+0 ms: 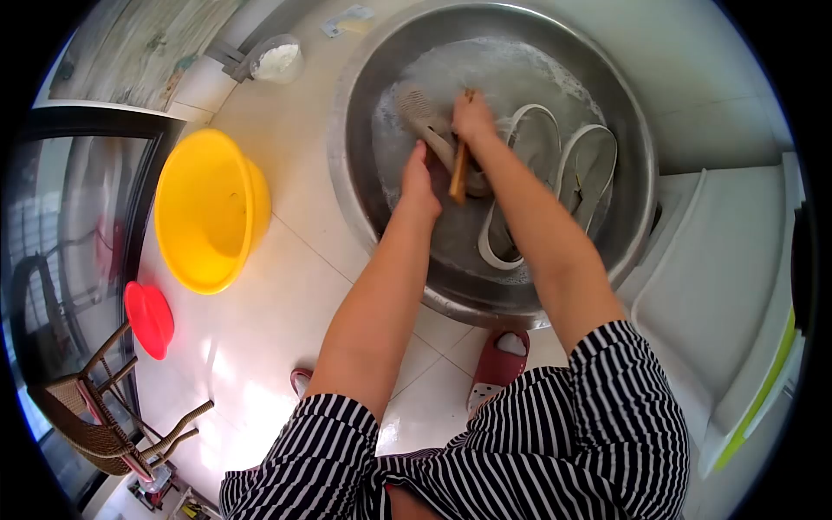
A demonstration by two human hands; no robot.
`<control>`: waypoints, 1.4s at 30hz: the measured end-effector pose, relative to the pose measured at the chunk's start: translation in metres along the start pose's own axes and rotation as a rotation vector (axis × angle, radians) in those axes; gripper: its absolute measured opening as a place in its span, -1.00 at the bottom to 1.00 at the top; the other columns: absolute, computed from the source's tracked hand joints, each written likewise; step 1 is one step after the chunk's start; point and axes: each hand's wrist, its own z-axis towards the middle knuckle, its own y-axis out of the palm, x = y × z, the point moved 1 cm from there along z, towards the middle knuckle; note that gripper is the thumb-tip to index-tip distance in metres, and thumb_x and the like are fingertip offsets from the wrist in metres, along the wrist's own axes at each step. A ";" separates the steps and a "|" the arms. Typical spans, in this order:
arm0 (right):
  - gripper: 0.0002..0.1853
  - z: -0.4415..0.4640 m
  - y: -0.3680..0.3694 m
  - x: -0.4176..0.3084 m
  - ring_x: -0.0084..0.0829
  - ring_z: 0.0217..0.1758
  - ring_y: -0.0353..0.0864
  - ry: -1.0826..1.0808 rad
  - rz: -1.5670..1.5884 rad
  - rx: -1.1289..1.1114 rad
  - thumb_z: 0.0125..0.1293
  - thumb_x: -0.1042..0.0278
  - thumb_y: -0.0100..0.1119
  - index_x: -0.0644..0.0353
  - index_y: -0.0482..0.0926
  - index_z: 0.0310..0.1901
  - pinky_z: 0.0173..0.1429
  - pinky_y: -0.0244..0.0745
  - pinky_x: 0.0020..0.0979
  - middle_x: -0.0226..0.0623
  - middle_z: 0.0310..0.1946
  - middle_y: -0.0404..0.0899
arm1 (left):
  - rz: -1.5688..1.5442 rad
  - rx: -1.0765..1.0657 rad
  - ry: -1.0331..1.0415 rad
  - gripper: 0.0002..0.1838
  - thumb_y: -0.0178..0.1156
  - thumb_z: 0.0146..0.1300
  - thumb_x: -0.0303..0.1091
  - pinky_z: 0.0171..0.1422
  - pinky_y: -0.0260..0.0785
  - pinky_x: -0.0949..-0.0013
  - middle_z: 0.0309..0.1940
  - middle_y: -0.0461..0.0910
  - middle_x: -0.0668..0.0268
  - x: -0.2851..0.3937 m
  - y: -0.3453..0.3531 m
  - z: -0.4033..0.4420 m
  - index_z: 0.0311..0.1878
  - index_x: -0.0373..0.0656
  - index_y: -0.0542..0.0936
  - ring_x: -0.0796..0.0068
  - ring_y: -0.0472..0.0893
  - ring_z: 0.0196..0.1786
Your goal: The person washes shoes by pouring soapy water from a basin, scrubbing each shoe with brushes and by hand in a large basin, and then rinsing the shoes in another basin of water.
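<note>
The beige shoe (436, 146) lies in the 9-to-10 o'clock part of the metal basin (354, 165), tread upward, in cloudy, sudsy water. Taking 12 o'clock as straight ahead of the person, its long axis slants from 11 o'clock, where the patterned end sits, to 5 o'clock, where the other end is partly hidden behind the wooden handle.

The left hand (419, 184) is the nearer: it touches the shoe, which extends from it toward 1 o'clock. It appears closed on the shoe, thumb along the edge; the other fingers are out of sight, so how tightly they curl I cannot tell.

The right hand (473, 119) is closed in a fist around the wooden handle (460, 178), which runs nearly 12 to 6 o'clock and so crosses the shoe's line at a slant. From this fist, the shoe's middle lies toward 8 o'clock, just beside it. Whether the tool has bristles, or presses on the sole, I cannot tell.

From the beige shoe, the nearer white-rimmed shoe (536, 143) lies toward 4 o'clock, partly under the right forearm; the farther white-rimmed shoe (587, 178) lies toward 3 o'clock.
</note>
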 end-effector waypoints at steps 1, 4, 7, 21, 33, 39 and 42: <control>-0.46 -0.006 0.010 0.002 0.14 0.04 0.51 -0.001 -0.137 0.194 0.32 0.03 -0.16 0.38 0.34 0.10 0.17 0.35 -0.09 0.27 -0.01 0.49 | -0.035 0.036 -0.011 -0.42 -0.06 0.36 0.15 0.40 0.00 0.11 0.21 0.40 0.37 0.001 0.002 -0.003 0.26 -0.05 0.36 0.32 0.35 0.25; -0.49 -0.004 0.012 0.019 0.10 0.10 0.48 -0.193 -0.166 0.022 0.34 0.03 -0.20 0.30 0.38 0.10 0.21 0.32 -0.09 0.19 0.05 0.47 | -0.081 0.028 -0.004 -0.34 -0.06 0.36 0.15 0.45 -0.08 0.07 0.34 0.25 0.26 0.000 0.008 -0.007 0.36 -0.08 0.25 0.21 0.26 0.33; -0.51 -0.005 -0.007 0.018 0.08 0.09 0.49 -0.332 -0.182 -0.045 0.35 0.04 -0.21 0.24 0.39 0.12 0.18 0.33 -0.06 0.15 0.00 0.51 | -0.066 -0.090 -0.078 -0.24 -0.01 0.33 0.17 0.51 -0.24 0.10 0.44 0.11 0.21 -0.006 0.001 0.009 0.44 -0.11 0.13 0.16 0.04 0.48; -0.38 -0.060 -0.025 -0.010 0.07 0.02 0.53 -0.716 -0.487 -0.302 0.41 -0.08 -0.22 0.14 0.17 0.36 0.07 0.42 -0.12 0.06 -0.02 0.55 | 0.378 -0.097 -0.174 -0.64 -0.01 0.30 -0.33 0.07 0.46 0.23 -0.03 0.56 0.13 0.015 0.001 -0.025 0.12 -0.24 0.44 0.27 0.59 -0.01; -0.49 -0.026 -0.018 0.003 0.09 -0.13 0.58 -0.484 -0.420 -0.111 0.41 -0.04 -0.23 -0.15 0.24 0.35 0.01 0.43 -0.03 0.03 -0.14 0.60 | 0.355 -0.282 -0.227 -0.59 -0.03 0.05 -0.60 -0.12 0.57 0.12 -0.17 0.59 0.01 0.027 -0.002 -0.038 0.03 -0.36 0.46 0.15 0.65 -0.19; -0.53 -0.072 -0.004 -0.002 0.04 -0.01 0.54 -0.552 -0.410 -0.245 0.41 0.00 -0.19 -0.01 0.35 0.26 0.09 0.41 -0.12 0.05 -0.03 0.55 | 0.354 -0.149 -0.288 -0.58 0.03 0.02 -0.59 -0.11 0.56 0.17 -0.18 0.60 0.07 0.035 -0.008 -0.022 0.03 -0.35 0.46 0.20 0.65 -0.23; -0.56 -0.062 0.002 0.020 -0.02 0.08 0.51 -0.668 -0.156 -0.281 0.42 -0.01 -0.22 0.04 0.41 0.18 0.15 0.38 -0.14 -0.01 0.02 0.53 | 0.457 -0.116 -0.314 -0.58 0.06 0.05 -0.56 -0.11 0.55 0.18 -0.18 0.60 0.09 0.033 -0.011 -0.024 0.05 -0.31 0.45 0.24 0.64 -0.22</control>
